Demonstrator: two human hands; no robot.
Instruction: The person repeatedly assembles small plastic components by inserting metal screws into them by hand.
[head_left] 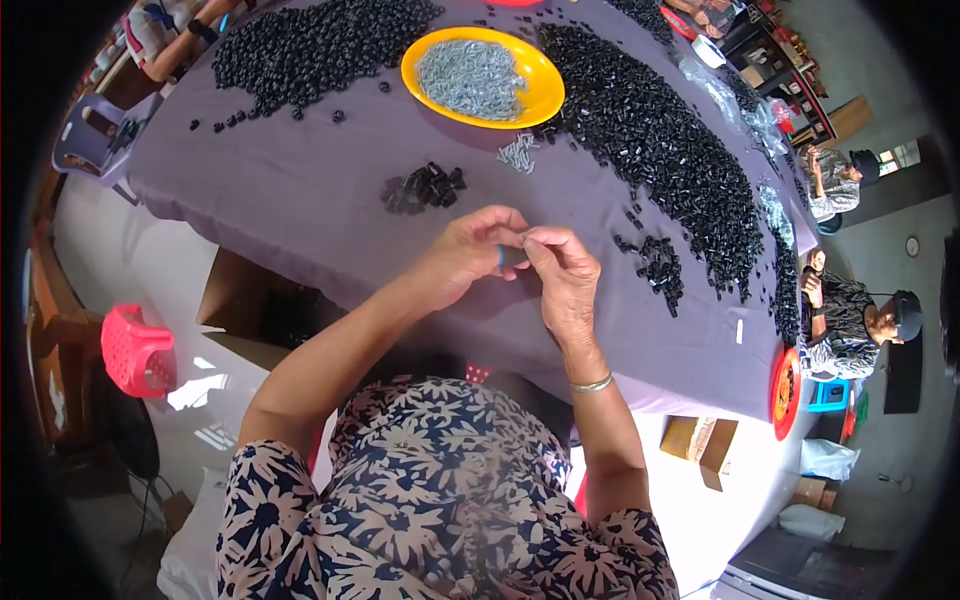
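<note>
My left hand (470, 255) and my right hand (567, 275) meet over the near part of the cloth-covered table, fingertips pinched together. Whatever lies between them is too small and too hidden to make out. A bit of blue shows at a finger of the left hand, and a bangle circles the right wrist. Just beyond the hands sits a little heap of black plastic pieces (425, 188). Past it lies a small pile of grey screw-like pins (518, 153), close to a yellow bowl (548, 85) filled with more of them. Right of my hands is another small group of black pieces (658, 270).
A large mound of round black parts (310, 50) covers the far left. Black pieces (690, 165) spread along the right side. A red tray (786, 395) stands at the right edge. Other people sit around the table (270, 190). A pink stool (136, 350) stands left.
</note>
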